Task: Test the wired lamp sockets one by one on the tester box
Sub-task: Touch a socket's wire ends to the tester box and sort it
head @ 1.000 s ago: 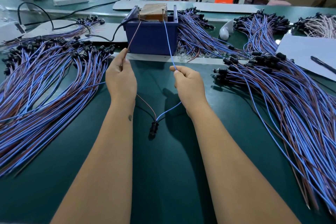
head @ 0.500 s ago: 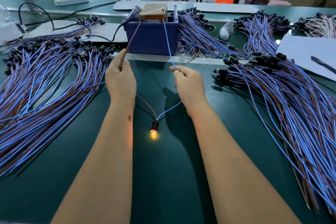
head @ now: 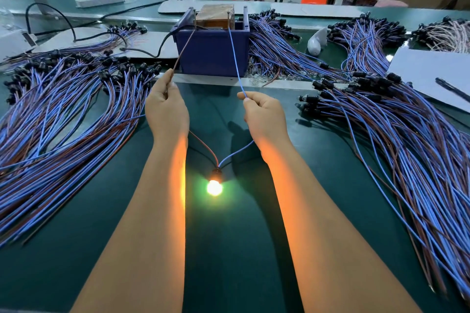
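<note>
Socket (head: pixel 216 175) lit, hanging between hands, left grip (head: pixel 166 109) brown wire (head: pixel 183 51), right grip (head: pixel 264 114) blue wire (head: pixel 235 58)

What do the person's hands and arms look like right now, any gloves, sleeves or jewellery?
Both are bare: the left hand and right hand wear no gloves and no rings show. No sleeves, watch or bands appear on either forearm up to the frame edge. An orange glow from the lit bulb falls on the inner sides of both forearms.

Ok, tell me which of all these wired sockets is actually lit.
The lit socket lies on the mat between the forearms, its bulb glowing. Its brown and blue wires run up through the left hand and right hand; the piled ones are dark.
</note>
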Demonstrator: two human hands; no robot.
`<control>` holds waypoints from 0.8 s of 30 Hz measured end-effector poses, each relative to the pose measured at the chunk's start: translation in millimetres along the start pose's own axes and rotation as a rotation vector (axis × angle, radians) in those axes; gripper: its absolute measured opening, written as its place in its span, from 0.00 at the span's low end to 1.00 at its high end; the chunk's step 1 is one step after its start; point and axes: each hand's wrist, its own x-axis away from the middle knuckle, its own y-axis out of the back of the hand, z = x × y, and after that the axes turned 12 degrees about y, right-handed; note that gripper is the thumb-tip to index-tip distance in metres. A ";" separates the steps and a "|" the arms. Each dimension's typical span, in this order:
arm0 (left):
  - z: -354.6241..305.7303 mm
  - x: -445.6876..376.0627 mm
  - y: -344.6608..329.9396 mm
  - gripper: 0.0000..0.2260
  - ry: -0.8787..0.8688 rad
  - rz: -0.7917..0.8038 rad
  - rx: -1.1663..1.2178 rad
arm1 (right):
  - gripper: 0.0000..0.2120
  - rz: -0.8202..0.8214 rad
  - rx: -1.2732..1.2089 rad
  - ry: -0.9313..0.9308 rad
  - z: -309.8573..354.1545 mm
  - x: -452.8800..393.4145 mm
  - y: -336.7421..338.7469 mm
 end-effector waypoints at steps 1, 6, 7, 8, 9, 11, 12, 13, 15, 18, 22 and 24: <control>0.3 -0.4 0.2 0.14 0.002 0.002 0.005 | 0.13 0.002 0.002 0.001 -0.1 0.0 0.1; -1.6 1.8 1.6 0.14 0.000 0.001 0.001 | 0.14 0.006 0.015 0.008 -0.8 -0.1 0.5; -1.6 1.7 1.5 0.14 0.002 0.003 -0.005 | 0.14 0.008 0.017 0.010 -0.8 0.0 0.5; -1.8 1.7 1.5 0.14 0.002 0.007 -0.010 | 0.14 0.011 0.018 0.011 -0.7 0.0 0.4; -2.5 2.2 1.4 0.14 -0.001 0.014 -0.015 | 0.15 0.012 0.016 0.010 -0.6 0.2 0.3; -3.6 3.1 0.5 0.14 -0.014 0.026 -0.019 | 0.15 0.011 0.012 0.005 -0.1 0.3 0.0; -3.6 3.2 0.1 0.14 -0.016 0.027 -0.022 | 0.15 0.012 0.013 0.002 0.3 0.4 0.0; -3.3 3.5 0.1 0.14 -0.014 0.028 -0.025 | 0.15 0.013 0.013 0.000 0.6 0.6 0.0; -3.2 3.1 0.6 0.14 -0.015 0.030 -0.039 | 0.15 0.014 0.012 0.002 1.0 1.1 0.2; -4.3 4.0 -2.1 0.11 0.023 0.073 -0.098 | 0.14 -0.014 -0.015 0.046 2.9 2.4 0.6; -6.3 18.5 -14.1 0.11 0.061 0.246 -0.178 | 0.11 -0.057 -0.056 0.090 5.6 4.2 -0.8; -6.1 26.2 -18.0 0.09 0.042 0.322 -0.217 | 0.10 -0.004 -0.007 0.100 6.7 5.2 -2.5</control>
